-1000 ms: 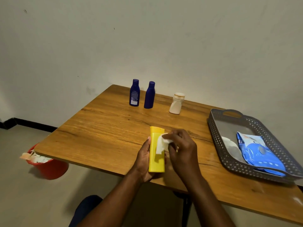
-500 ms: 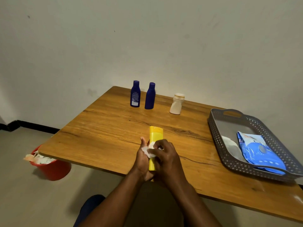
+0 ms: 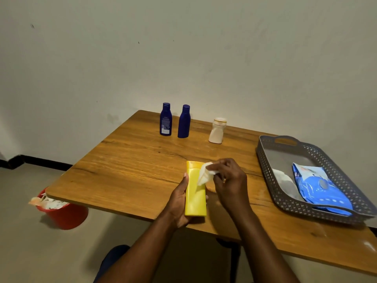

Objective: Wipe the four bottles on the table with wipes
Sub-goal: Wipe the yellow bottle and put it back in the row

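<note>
Up from the bottle's middle half a second ago, the right hand [image 3: 228, 180] now pinches the white wipe [image 3: 205, 174] against the yellow bottle [image 3: 195, 193] near its top. Her left hand [image 3: 179, 203] is wrapped round the bottle, held above the worktop [image 3: 132, 170] near its front edge. Two blue bottles [image 3: 175, 120] and a cream bottle [image 3: 217, 130] stand at the back.

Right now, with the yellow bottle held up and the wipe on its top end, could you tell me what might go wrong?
1. The left hand grips only the lower part of the yellow bottle; firm rubbing by the right hand with the wipe could twist it loose.
2. The three standing bottles, especially the cream bottle, could topple if reached for carelessly.
</note>
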